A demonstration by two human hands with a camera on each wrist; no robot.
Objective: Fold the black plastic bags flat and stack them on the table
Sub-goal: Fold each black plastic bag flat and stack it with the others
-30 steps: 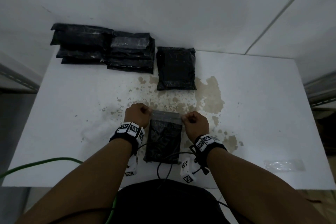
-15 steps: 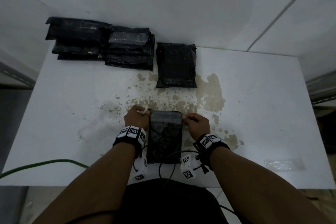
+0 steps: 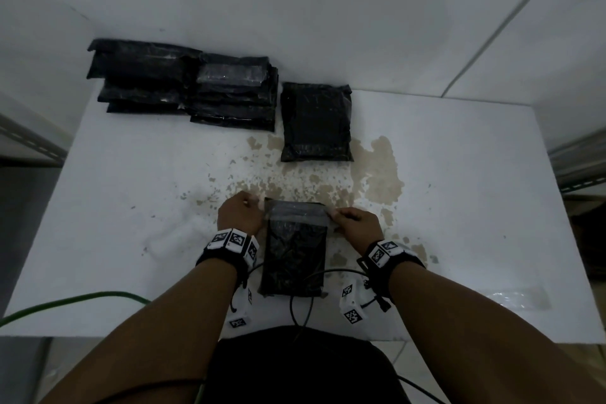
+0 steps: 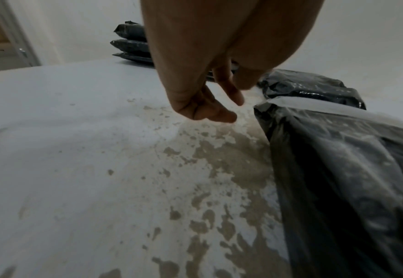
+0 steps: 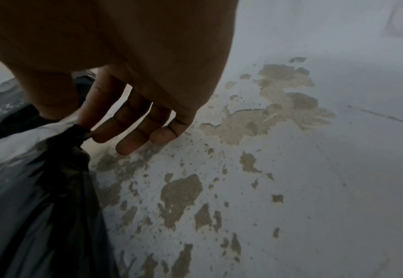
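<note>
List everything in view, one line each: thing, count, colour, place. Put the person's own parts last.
table: one, white with brown worn patches, under everything.
bag being folded: one, black in a clear sleeve, near edge between the hands.
single folded bag: one, black, far middle.
stacks of folded bags: two piles side by side, black, far left corner.
clear plastic piece: one, transparent, near right.
green cable: one, near left edge.
wrist trackers: two, black with white markers.
left hand: pinches the bag's top left corner.
right hand: pinches the top right corner.
</note>
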